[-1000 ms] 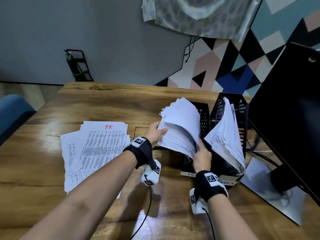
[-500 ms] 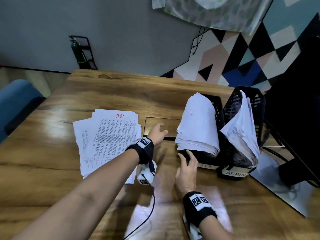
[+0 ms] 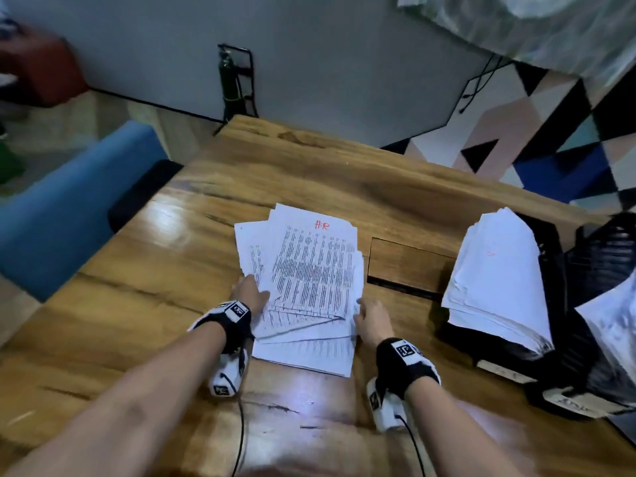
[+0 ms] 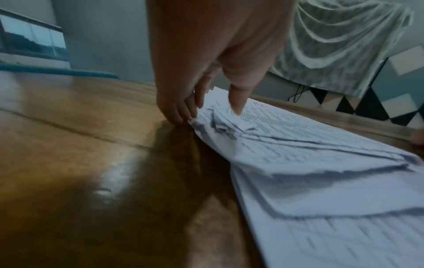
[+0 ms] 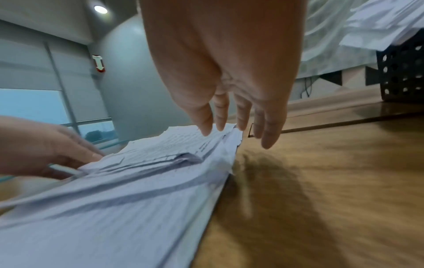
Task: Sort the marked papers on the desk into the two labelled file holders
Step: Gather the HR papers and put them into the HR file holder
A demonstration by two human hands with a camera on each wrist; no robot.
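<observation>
Shiny wooden desk (image 3: 309,173), grey wall (image 3: 344,63). Paper pile (image 3: 309,270), HR on top, sits left of the file holders (image 3: 557,287). Left hand (image 3: 249,294) pinches its edge, right hand (image 3: 371,321) straight-fingered beside it. Ceiling light (image 5: 100,9) only shows from the right wrist.

Bare desk (image 3: 137,304) opens left of the loose papers (image 3: 309,270); two stuffed file holders (image 3: 599,266) crowd the right.

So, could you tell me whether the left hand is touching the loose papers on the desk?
Touching. The left wrist view shows the left hand with its thumb tip down on the loose papers and fingers at their edge.
</observation>
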